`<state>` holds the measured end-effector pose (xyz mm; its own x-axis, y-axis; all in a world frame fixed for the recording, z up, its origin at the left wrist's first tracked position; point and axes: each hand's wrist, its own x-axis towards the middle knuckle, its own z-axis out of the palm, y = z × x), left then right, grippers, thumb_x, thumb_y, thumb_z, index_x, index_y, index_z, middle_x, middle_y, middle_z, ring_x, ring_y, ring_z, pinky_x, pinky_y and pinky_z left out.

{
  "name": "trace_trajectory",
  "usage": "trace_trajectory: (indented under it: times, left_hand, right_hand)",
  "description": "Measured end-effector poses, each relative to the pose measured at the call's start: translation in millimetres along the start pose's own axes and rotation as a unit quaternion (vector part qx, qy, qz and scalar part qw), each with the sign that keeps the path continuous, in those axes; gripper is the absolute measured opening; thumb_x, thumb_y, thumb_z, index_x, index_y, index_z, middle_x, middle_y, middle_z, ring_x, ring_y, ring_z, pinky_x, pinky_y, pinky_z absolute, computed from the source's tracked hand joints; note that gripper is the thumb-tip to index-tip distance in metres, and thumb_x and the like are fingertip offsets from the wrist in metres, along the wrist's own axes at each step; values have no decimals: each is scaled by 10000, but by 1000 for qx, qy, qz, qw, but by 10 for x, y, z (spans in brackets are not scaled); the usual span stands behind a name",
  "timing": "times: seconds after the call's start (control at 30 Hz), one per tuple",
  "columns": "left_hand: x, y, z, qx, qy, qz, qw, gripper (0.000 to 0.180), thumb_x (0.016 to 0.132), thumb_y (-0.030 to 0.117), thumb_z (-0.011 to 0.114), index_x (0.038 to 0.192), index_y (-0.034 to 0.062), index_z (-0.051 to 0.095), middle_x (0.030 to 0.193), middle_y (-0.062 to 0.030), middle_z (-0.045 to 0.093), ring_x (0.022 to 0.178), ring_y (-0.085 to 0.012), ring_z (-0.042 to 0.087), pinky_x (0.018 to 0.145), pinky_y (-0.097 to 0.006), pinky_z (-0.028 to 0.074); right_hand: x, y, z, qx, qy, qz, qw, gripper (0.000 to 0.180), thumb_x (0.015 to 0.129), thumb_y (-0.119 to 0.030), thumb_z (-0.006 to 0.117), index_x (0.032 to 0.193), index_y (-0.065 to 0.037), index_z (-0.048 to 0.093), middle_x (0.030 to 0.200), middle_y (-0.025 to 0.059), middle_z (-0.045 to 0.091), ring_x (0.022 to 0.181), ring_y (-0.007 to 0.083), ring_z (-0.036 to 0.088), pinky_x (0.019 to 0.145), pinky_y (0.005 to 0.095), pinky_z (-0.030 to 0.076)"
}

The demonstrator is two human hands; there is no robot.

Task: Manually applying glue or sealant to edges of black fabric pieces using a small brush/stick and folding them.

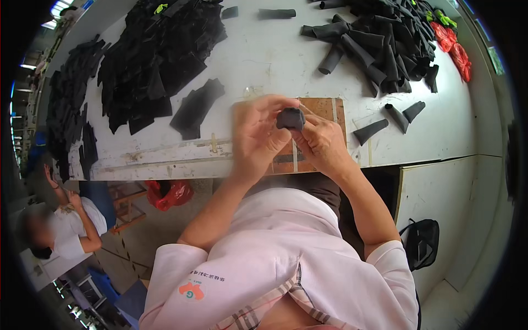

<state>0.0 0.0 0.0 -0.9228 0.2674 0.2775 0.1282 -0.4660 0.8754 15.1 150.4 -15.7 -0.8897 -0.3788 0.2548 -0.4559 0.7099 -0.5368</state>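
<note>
A small dark grey piece of rolled fabric [290,119] is held up between my hands, above a brown board [335,110] at the table's front edge. My left hand [257,132], slightly blurred, curves round its left side, with the thumb below and fingers above. On the other side, my right hand [322,138] pinches it between thumb and fingers. Left of the board lies a single flat dark cut piece [198,109]. To the right are several loose rolled dark tubes [370,131].
A large heap of flat dark pieces [159,60] covers the table's [258,60] left side. Dark tubes [385,49] pile up at the back right, beside a red plastic bag [460,60]. Another person [82,220] sits at the lower left. A black bag [422,242] hangs at the right.
</note>
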Motion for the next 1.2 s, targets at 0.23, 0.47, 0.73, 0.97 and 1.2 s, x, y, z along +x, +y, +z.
trace_trajectory:
  times: [0.23, 0.47, 0.73, 0.97, 1.2]
  left_hand:
    - [233, 89, 169, 211, -24, 34, 977, 79, 743, 56, 652, 750, 13, 586, 711, -36, 565, 598, -72, 510, 531, -208, 417]
    - [110, 139, 205, 310, 7, -30, 950, 95, 798, 82, 604, 847, 5, 583, 787, -58, 596, 661, -90, 546, 595, -212, 459]
    - [114, 245, 121, -7, 93, 71, 993, 111, 844, 105, 540, 888, 12, 582, 841, -71, 587, 767, -119, 518, 717, -243, 417]
    - [35, 114, -8, -40, 121, 40, 991, 112, 857, 124, 518, 876, 30, 577, 879, -69, 578, 790, -109, 476, 749, -250, 375]
    - [75, 225, -6, 49, 57, -16, 997, 119, 838, 99, 550, 899, 2, 585, 837, -80, 615, 772, -103, 550, 747, -229, 419]
  right_hand:
    - [21, 84, -79, 62, 102, -31, 992, 155, 698, -50, 598, 832, -73, 524, 659, 68, 536, 599, 265, 544, 484, 352, 432]
    - [29, -4, -43, 66, 74, 6, 995, 103, 737, -68, 578, 824, -77, 525, 646, 76, 531, 575, 281, 536, 487, 371, 427]
    - [147, -163, -370, 34, -8, 26, 999, 154, 783, -186, 573, 729, -53, 518, 622, 76, 509, 593, 265, 527, 503, 373, 403]
    - [105, -24, -91, 46, 22, 9, 999, 215, 782, -217, 580, 680, -45, 504, 594, 70, 497, 564, 270, 517, 488, 371, 391]
    - [76, -70, -108, 65, 1, 48, 997, 215, 787, -226, 581, 676, -50, 525, 582, 67, 491, 555, 266, 512, 488, 366, 398]
